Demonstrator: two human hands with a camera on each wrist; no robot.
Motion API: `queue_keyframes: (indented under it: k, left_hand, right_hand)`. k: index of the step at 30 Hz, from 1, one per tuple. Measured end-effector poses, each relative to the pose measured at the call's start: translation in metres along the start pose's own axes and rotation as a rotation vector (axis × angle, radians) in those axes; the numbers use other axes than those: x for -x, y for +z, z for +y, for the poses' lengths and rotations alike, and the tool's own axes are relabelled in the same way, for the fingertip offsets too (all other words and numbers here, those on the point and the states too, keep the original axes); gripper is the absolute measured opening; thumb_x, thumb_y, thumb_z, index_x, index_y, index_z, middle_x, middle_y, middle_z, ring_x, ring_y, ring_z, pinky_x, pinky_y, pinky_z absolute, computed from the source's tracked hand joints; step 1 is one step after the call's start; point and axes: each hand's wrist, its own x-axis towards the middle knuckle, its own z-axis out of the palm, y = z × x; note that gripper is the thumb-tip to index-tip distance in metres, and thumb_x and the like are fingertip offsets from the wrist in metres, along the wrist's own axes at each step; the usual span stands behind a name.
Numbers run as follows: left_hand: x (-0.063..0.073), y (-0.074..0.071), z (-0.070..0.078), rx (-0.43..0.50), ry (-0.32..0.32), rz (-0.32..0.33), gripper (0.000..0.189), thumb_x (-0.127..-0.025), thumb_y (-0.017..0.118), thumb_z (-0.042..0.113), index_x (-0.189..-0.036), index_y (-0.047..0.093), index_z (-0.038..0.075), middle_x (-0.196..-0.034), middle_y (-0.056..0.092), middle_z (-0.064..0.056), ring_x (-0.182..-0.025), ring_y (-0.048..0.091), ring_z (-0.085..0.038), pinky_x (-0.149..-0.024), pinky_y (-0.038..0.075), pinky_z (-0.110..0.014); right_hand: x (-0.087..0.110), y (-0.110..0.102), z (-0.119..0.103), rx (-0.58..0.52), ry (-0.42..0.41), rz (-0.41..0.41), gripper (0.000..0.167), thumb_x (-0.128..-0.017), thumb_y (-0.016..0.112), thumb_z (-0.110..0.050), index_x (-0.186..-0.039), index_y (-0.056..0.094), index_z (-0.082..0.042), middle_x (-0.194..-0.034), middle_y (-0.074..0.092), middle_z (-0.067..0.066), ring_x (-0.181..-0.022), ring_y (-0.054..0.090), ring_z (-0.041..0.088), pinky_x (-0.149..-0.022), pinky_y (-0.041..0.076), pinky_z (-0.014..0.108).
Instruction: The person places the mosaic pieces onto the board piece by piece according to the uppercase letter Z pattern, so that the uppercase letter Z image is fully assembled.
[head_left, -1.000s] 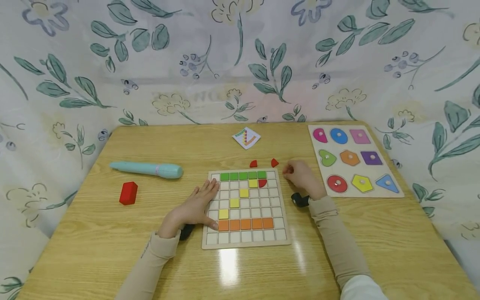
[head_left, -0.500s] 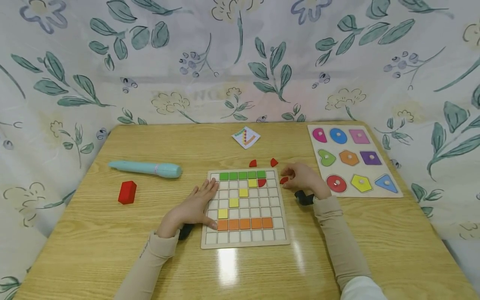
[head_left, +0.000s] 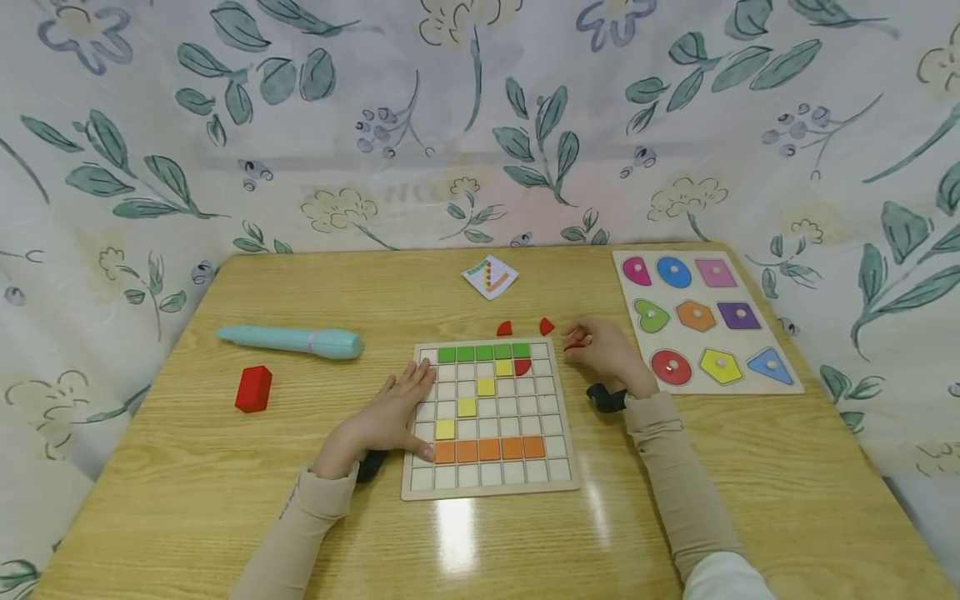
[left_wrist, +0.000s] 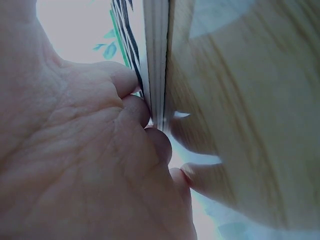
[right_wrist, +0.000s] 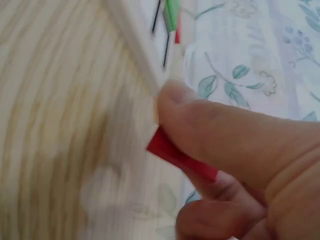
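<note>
A wooden grid board [head_left: 566,467] lies mid-table with green, yellow and orange square tiles and one red quarter-circle tile [head_left: 522,367] set in its cells. My left hand [head_left: 386,421] rests on its left edge, fingers spread and fairly straight; in the left wrist view the palm [left_wrist: 90,150] is beside the board's side [left_wrist: 156,60]. Just past the board's upper right corner, my right hand [head_left: 603,350] pinches a red tile [right_wrist: 182,159] between thumb and fingers, partly covering it. Two loose red quarter-circle tiles, a left one [head_left: 505,328] and a right one [head_left: 547,326], lie behind the board.
A pattern card [head_left: 490,277] lies near the back. On the right is a shape puzzle board [head_left: 705,348] with knobbed pieces. A turquoise pen-shaped object [head_left: 288,340] and a red block [head_left: 253,389] lie on the left. Floral cloth [head_left: 420,200] hangs behind the table.
My right hand has shifted slightly, and the red tile in its fingers has turned from showing its face to nearly edge-on. The left hand stays on the board.
</note>
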Motion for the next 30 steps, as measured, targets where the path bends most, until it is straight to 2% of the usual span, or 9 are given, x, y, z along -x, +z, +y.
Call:
queue_keyframes:
  k: [3,5,8,12,17,21,25,30]
  left_hand:
    - [0.001,-0.001,0.001,0.012,0.000,0.002,0.127,-0.065,0.086,0.039,-0.155,0.005,0.001,-0.163,-0.006,-0.017,-0.150,-0.009,-0.036,-0.120,-0.002,-0.060]
    - [0.001,-0.001,0.001,0.017,-0.001,0.000,0.127,-0.065,0.086,0.039,-0.155,0.005,0.001,-0.163,-0.006,-0.017,-0.150,-0.009,-0.036,-0.120,-0.003,-0.060]
    - [0.002,-0.002,0.001,0.017,-0.004,-0.003,0.127,-0.065,0.086,0.039,-0.155,0.005,0.001,-0.163,-0.006,-0.017,-0.150,-0.009,-0.036,-0.120,-0.003,-0.060]
    - [0.001,-0.002,0.001,0.010,-0.005,-0.006,0.127,-0.065,0.086,0.040,-0.155,0.004,0.001,-0.163,-0.007,-0.017,-0.150,-0.009,-0.036,-0.120,-0.003,-0.060]
    - [0.001,-0.002,0.002,0.012,-0.001,-0.006,0.128,-0.065,0.085,0.041,-0.155,0.005,0.001,-0.163,-0.006,-0.016,-0.151,-0.009,-0.036,-0.120,-0.002,-0.060]
    - [0.001,-0.003,0.002,0.009,-0.002,-0.007,0.128,-0.064,0.085,0.041,-0.155,0.005,0.001,-0.163,-0.006,-0.017,-0.150,-0.009,-0.037,-0.120,-0.002,-0.060]
    - [0.001,-0.003,0.002,0.005,-0.004,-0.008,0.128,-0.064,0.086,0.041,-0.155,0.005,0.001,-0.163,-0.006,-0.017,-0.150,-0.009,-0.037,-0.120,-0.002,-0.060]
    - [0.002,-0.004,0.003,0.011,-0.004,-0.010,0.128,-0.064,0.086,0.040,-0.155,0.005,0.001,-0.163,-0.006,-0.016,-0.151,-0.009,-0.036,-0.120,-0.002,-0.060]
  right_hand:
    - [0.000,0.001,-0.004,-0.029,-0.009,0.035,0.018,-0.087,0.072,-0.014,-0.103,0.069,-0.006,-0.099,0.069,0.012,-0.084,0.062,0.022,-0.069,0.048,0.025]
    - [0.000,0.004,-0.008,-0.058,-0.017,0.020,0.015,-0.088,0.071,-0.017,-0.100,0.070,-0.007,-0.099,0.070,0.010,-0.086,0.063,0.019,-0.071,0.050,0.024]
    - [-0.001,0.011,-0.015,-0.196,-0.008,-0.075,0.016,-0.091,0.068,-0.016,-0.102,0.069,-0.005,-0.099,0.070,0.012,-0.085,0.068,0.019,-0.073,0.057,0.026]
    - [0.000,0.022,-0.025,-0.352,-0.021,-0.209,0.019,-0.095,0.062,-0.012,-0.108,0.064,0.002,-0.102,0.067,0.015,-0.083,0.069,0.016,-0.076,0.060,0.029]
    - [0.000,0.035,-0.033,-0.404,-0.085,-0.308,0.021,-0.095,0.057,-0.003,-0.113,0.059,0.008,-0.105,0.061,0.018,-0.079,0.066,0.014,-0.073,0.059,0.028]
    - [0.001,0.043,-0.039,-0.391,-0.098,-0.329,0.024,-0.093,0.057,0.002,-0.116,0.056,0.009,-0.103,0.059,0.018,-0.077,0.065,0.013,-0.071,0.059,0.027]
    - [0.003,0.049,-0.046,-0.289,-0.100,-0.300,0.023,-0.092,0.062,-0.002,-0.114,0.059,0.003,-0.099,0.060,0.013,-0.077,0.061,0.012,-0.070,0.055,0.023]
    - [0.005,0.058,-0.053,-0.168,-0.151,-0.278,0.021,-0.091,0.066,-0.008,-0.110,0.062,-0.003,-0.097,0.064,0.009,-0.080,0.059,0.012,-0.071,0.050,0.021]
